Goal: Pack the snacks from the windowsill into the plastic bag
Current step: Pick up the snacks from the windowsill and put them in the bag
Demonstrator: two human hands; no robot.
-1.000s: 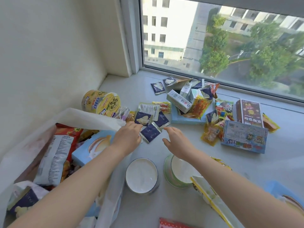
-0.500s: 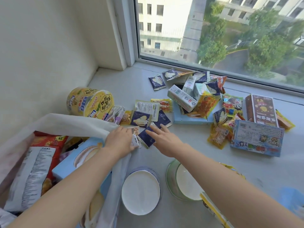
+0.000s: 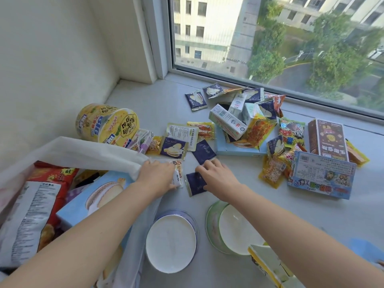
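The white plastic bag (image 3: 83, 152) lies open at the left of the windowsill (image 3: 249, 169), with a red chip bag (image 3: 41, 204) and a light blue box (image 3: 99, 196) inside. My left hand (image 3: 155, 175) grips the bag's rim, and a small white and orange packet (image 3: 178, 173) lies partly under its fingers. My right hand (image 3: 218, 175) rests flat with fingers apart, its thumb on one dark blue packet (image 3: 195, 183) and its fingertips touching another (image 3: 203, 151). More small snack packets are scattered just beyond both hands.
A yellow noodle bowl (image 3: 106, 123) lies on its side by the wall. White cartons (image 3: 227, 121), a brown box (image 3: 328, 138) and a blue printed box (image 3: 320, 175) sit to the right. Two round tubs (image 3: 170, 244) (image 3: 234, 231) stand near me. The window runs behind.
My right hand has slid forward and left onto the dark blue packets. The left hand has stayed at the bag's rim. The camera has moved closer.
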